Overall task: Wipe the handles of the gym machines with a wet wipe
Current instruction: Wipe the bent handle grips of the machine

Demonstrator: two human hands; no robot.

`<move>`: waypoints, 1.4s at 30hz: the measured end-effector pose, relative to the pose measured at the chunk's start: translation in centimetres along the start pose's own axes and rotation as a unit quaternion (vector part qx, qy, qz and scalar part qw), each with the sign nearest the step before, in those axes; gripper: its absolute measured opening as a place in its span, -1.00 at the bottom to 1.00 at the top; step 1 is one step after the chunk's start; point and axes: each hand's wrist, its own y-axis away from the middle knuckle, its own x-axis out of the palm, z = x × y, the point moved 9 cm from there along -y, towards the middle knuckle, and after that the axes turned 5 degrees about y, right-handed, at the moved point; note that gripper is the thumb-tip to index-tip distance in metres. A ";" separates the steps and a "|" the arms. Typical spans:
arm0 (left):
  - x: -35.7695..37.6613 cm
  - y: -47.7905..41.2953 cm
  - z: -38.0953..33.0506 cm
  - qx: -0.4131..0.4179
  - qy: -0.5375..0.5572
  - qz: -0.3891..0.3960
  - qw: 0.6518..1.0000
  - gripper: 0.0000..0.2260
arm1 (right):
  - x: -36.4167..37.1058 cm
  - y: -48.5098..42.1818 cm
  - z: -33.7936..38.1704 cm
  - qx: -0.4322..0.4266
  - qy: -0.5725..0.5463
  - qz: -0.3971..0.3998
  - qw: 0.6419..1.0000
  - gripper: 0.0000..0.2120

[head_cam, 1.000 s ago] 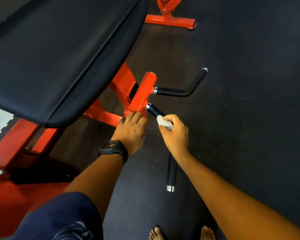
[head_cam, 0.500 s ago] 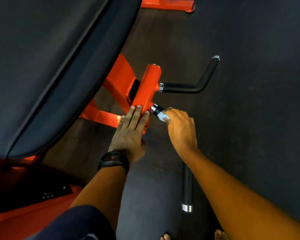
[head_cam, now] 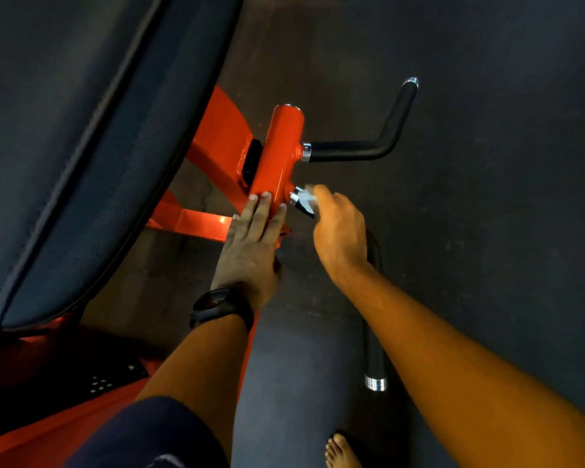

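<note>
The left hand (head_cam: 250,244) lies flat, fingers straight and close together, pointing away to the far side, fingertips (head_cam: 267,196) pressed on a glossy orange steel post (head_cam: 281,153). A black wristwatch (head_cam: 222,304) circles that wrist, and the forearm runs straight back to the near edge. The right hand (head_cam: 338,231) is a little blurred. It reaches in from the near right, knuckles up, fingers curled over a crumpled white wet wipe (head_cam: 308,195) just right of the left fingertips. The right arm is stretched almost straight. The hands are near each other but apart, and a bare foot (head_cam: 341,450) shows at the near edge.
</note>
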 end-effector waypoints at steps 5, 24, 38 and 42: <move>-0.4 -0.1 -0.2 0.004 0.015 -0.001 1.000 -0.22 | 0.6 -1.2 -0.2 -0.043 0.065 0.064 0.995 -0.74; -0.4 -0.1 -0.3 0.008 0.005 0.002 1.000 -0.21 | 0.4 2.7 -0.4 -0.188 0.132 0.014 0.973 -0.82; 0.0 -0.3 0.1 0.005 0.007 0.003 1.000 -0.21 | -0.8 3.2 -1.5 -0.160 0.122 -0.106 0.974 -0.84; 0.0 -0.3 0.1 0.006 0.004 -0.002 1.000 -0.20 | -1.4 0.7 1.4 -0.126 0.027 -0.103 0.986 -0.88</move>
